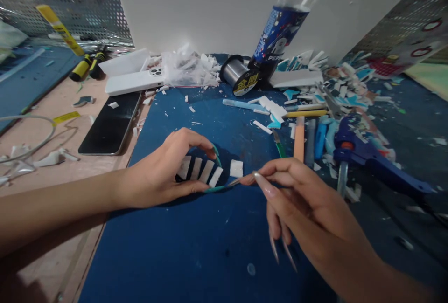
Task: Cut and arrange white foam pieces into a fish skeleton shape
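Note:
My left hand [168, 168] curves its thumb and fingers around a small piece with a teal edge [214, 189] and white strips [206, 171] set across black. Just right of it, a white square [236, 168] lies flat on the blue mat [168, 247]. My right hand [297, 200] pinches a thin pointed tool [234, 182] between thumb and index finger. The tool's tip is close to the teal edge; whether they touch is unclear. The other fingers of my right hand hang below, over the mat.
A blue glue gun [374, 154] and coloured sticks [299, 139] lie at the right. Behind stand a bottle [278, 37] and a wire spool [238, 75] among white scraps. A dark phone [110, 123] rests at the left.

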{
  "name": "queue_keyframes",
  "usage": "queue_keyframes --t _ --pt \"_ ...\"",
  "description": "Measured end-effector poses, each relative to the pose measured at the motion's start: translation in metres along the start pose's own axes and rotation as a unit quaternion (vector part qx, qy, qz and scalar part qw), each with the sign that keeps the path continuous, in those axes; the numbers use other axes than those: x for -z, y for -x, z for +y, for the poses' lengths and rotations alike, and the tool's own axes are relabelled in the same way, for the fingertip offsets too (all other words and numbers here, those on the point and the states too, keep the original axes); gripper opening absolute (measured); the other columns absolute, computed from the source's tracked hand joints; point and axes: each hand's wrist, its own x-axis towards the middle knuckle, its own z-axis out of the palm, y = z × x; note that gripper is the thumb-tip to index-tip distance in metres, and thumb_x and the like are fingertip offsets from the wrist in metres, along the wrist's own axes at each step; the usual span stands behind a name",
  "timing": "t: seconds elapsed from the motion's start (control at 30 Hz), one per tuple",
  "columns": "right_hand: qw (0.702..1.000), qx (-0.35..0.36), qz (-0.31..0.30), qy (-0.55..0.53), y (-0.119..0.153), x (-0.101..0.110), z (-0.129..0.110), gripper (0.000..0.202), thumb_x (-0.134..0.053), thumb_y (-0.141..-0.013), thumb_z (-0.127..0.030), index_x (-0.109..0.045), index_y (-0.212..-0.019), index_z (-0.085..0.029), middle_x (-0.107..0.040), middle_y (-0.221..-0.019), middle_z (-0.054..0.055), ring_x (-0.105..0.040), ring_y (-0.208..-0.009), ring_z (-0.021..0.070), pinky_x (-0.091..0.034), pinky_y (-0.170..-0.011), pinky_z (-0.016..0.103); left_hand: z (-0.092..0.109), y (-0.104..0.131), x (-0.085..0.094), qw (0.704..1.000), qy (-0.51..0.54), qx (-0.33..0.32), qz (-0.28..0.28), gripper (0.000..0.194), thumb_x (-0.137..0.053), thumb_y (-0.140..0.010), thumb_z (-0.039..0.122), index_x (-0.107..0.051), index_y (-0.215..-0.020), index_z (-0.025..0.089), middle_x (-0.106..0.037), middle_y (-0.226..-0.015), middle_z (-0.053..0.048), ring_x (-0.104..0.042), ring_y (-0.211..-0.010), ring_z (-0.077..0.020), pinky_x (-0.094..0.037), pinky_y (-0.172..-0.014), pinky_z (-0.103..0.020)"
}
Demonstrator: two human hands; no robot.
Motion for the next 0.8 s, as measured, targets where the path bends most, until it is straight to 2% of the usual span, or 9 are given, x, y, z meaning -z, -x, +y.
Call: queue_keyframes --t 0.1,0.2,0.27,0.37,0.47,0.57,0.67,0.8 --pt "0.993 -0.082 -0.06 -0.055 0.001 -0.001 -0.002 0.035 -0.044 -0.093 -0.054 -0.045 -0.107 -0.022 -0.053 -0.045 -0.006 -0.048 -0.035 0.0091 -0.041 -0.035 0.017 0.0 0.001 0.0 1.0 0.006 -0.006 0.007 0.047 -0.07 -0.083 0.025 -0.039 -0.118 0.019 -0.057 -0.109 -0.008 -0.055 -0.105 -0.0207 -0.045 -0.089 -0.033" --pt "0.972 -0.151 -0.133 -0.122 -0.001 -0.002 -0.004 0.047 -0.047 -0.09 -0.059 -0.041 -0.116 -0.02 -0.054 -0.044 -0.006 -0.046 -0.035 0.0086 -0.042 -0.038 0.018 0.0 0.001 0.0 1.0 0.014 -0.01 0.011 0.047 -0.07 -0.083 0.025 -0.039 -0.118 0.018 -0.056 -0.109 -0.008 -0.055 -0.104 -0.0203 -0.046 -0.088 -0.033" --pt "0.953 -0.172 -0.174 -0.175 -0.002 -0.004 -0.005 0.051 -0.048 -0.09 -0.058 -0.038 -0.12 -0.019 -0.054 -0.043 -0.006 -0.044 -0.034 0.0078 -0.041 -0.038 0.018 0.0 0.001 -0.001 1.0 0.02 -0.017 0.014 0.047 -0.07 -0.083 0.024 -0.039 -0.119 0.018 -0.056 -0.109 -0.008 -0.054 -0.104 -0.02 -0.046 -0.088 -0.033" --pt "0.933 -0.188 -0.204 -0.228 -0.005 -0.007 -0.006 0.048 -0.051 -0.091 -0.052 -0.034 -0.121 -0.02 -0.056 -0.048 -0.007 -0.042 -0.032 0.0061 -0.04 -0.038 0.018 0.0 0.0 -0.001 0.999 0.029 -0.019 0.018 0.047 -0.07 -0.083 0.025 -0.039 -0.119 0.018 -0.056 -0.109 -0.007 -0.053 -0.105 -0.0197 -0.045 -0.089 -0.033" --pt "0.936 -0.176 -0.185 -0.24 -0.007 -0.011 -0.007 0.046 -0.058 -0.088 -0.047 -0.031 -0.118 -0.023 -0.06 -0.06 -0.006 -0.045 -0.032 0.0048 -0.041 -0.037 0.018 0.0 0.0 -0.001 0.999 0.025 -0.012 0.017 0.047 -0.07 -0.083 0.028 -0.04 -0.118 0.019 -0.057 -0.108 -0.007 -0.054 -0.104 -0.0202 -0.045 -0.089 -0.034" --pt "0.952 -0.172 -0.13 -0.217 -0.008 -0.013 -0.006 0.049 -0.063 -0.085 -0.045 -0.03 -0.114 -0.025 -0.061 -0.07 -0.006 -0.048 -0.034 0.0045 -0.041 -0.035 0.016 0.0 0.0 -0.002 1.0 0.012 -0.007 0.02 0.046 -0.07 -0.082 0.03 -0.042 -0.117 0.02 -0.059 -0.106 -0.007 -0.055 -0.103 -0.0215 -0.045 -0.087 -0.036" --pt "0.966 -0.156 -0.102 -0.181 -0.008 -0.013 -0.004 0.045 -0.061 -0.087 -0.044 -0.029 -0.113 -0.025 -0.061 -0.071 -0.006 -0.052 -0.04 0.0055 -0.041 -0.036 0.015 0.0 0.0 -0.003 1.0 -0.003 0.0 0.022 0.045 -0.07 -0.083 0.031 -0.042 -0.116 0.02 -0.059 -0.106 -0.008 -0.056 -0.101 -0.0219 -0.046 -0.085 -0.036" --pt "0.98 -0.114 -0.098 -0.13 -0.007 -0.012 -0.003 0.034 -0.054 -0.092 -0.039 -0.031 -0.112 -0.025 -0.059 -0.071 -0.006 -0.054 -0.046 0.0056 -0.043 -0.04 0.014 0.001 0.0 -0.004 1.0 -0.011 0.005 0.02 0.044 -0.068 -0.084 0.032 -0.042 -0.116 0.019 -0.059 -0.106 -0.008 -0.056 -0.101 -0.0216 -0.046 -0.085 -0.035"
